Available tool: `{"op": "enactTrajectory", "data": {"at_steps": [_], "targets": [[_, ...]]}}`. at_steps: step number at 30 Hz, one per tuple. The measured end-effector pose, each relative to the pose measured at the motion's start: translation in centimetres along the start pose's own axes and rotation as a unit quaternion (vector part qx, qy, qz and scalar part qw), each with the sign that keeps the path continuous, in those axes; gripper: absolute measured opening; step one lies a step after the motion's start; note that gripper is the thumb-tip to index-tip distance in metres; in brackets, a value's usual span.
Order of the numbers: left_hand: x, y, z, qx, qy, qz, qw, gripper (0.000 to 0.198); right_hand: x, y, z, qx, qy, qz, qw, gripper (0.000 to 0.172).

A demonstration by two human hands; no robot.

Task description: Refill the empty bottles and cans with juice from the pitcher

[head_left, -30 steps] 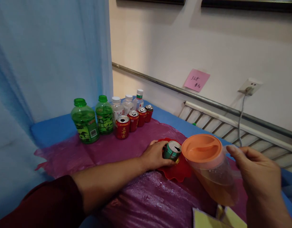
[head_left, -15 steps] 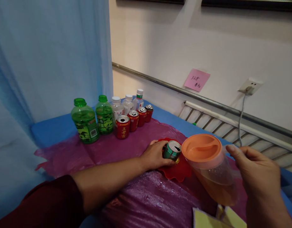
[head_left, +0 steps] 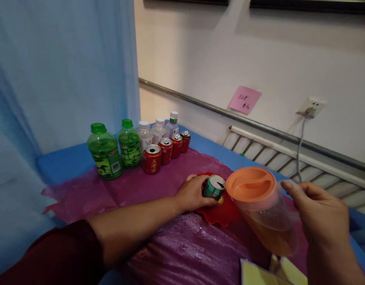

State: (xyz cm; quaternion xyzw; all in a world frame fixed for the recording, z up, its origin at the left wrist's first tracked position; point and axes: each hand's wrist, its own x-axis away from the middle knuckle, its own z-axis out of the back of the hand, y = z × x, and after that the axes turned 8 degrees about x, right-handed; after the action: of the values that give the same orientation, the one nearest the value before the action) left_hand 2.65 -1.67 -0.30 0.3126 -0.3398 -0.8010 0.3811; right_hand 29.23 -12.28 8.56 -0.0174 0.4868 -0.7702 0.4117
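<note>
White wall (head_left: 200,47) in front of you has a pink note (head_left: 245,99) w/ handwriting: I can read "32", the other characters are not clear to me. Below, a purple sheet (head_left: 137,190) covers part of the blue table (head_left: 66,158). Your L hand (head_left: 192,194) is closed around the side of a green can (head_left: 213,188), which is on or just above the red mat (head_left: 221,217); its label is too small to read. Your R hand (head_left: 320,211) grips the handle of a clear pitcher (head_left: 267,227), tilted, w/ orange lid (head_left: 250,184) and brownish liquid; its rim is next to the can's top, cannot tell if touching. At back L, four red cans stand in a row, the nearest red can (head_left: 152,162) w/ gold vert. characters, approx. "王老吉". Behind are white-capped bottles (head_left: 146,138); beside them, two green-capped bottles (head_left: 103,152), the nearer w/ barcode, brand unreadable.
</note>
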Motion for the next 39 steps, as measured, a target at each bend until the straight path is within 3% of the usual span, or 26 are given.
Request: {"op": "enactTrajectory", "data": {"at_steps": [39], "targets": [[-0.11, -0.06, -0.03, -0.005, -0.015, 0.004, 1.0, 0.075, 0.1, -0.4, 0.14, 0.014, 0.002, -0.003, 1.0, 0.046]]}}
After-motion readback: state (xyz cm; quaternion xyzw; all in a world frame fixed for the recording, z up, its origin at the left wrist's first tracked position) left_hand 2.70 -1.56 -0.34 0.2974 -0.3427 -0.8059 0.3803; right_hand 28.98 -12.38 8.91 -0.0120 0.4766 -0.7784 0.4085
